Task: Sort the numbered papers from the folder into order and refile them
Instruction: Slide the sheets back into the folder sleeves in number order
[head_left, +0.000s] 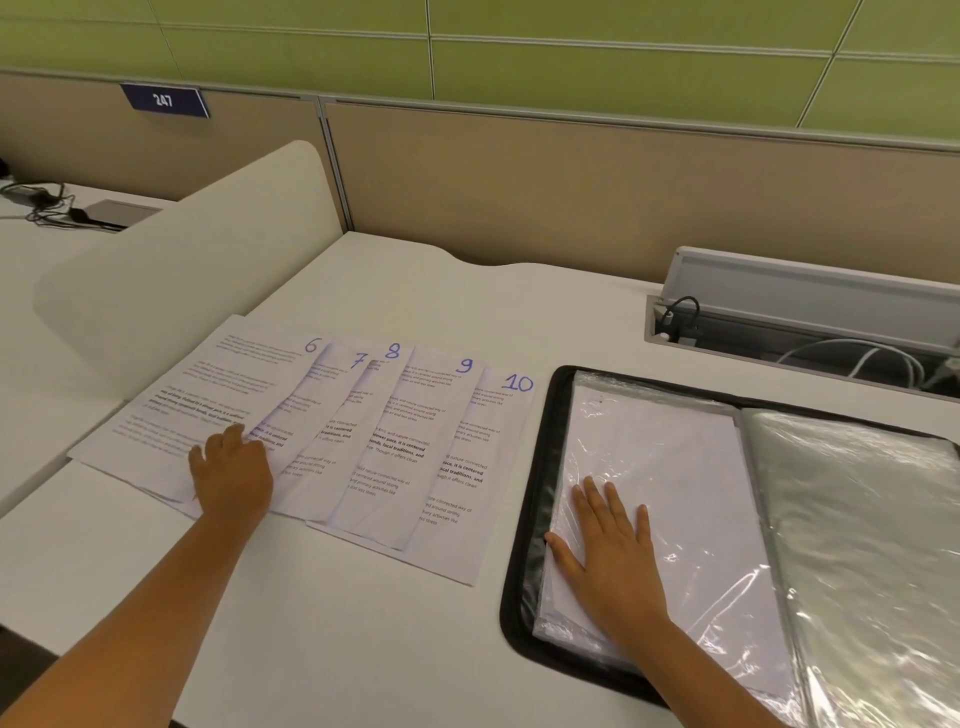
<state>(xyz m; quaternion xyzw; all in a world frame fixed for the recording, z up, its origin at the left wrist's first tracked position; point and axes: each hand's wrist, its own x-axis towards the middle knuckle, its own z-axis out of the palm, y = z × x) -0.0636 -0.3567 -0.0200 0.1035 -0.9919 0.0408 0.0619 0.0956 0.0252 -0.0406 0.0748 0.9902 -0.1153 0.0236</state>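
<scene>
Plastic sleeves of the folder (675, 467) at 3 o'clock lie under my flat right hand (613, 551), while my left hand (231, 467), fingers curled, rests on papers (363, 431) fanned 6–10 at 9 o'clock on the counter (337, 613); refiling seems underway, so sheet 6 likely goes next.

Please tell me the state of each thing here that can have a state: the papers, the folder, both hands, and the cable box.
numbered papers: fanned out flat, 6 to 10 showing.
folder: lying open, plastic sleeves exposed.
left hand: fingers bent, resting on the papers.
right hand: flat, pressing the left sleeve.
cable box lid: raised open.
</scene>
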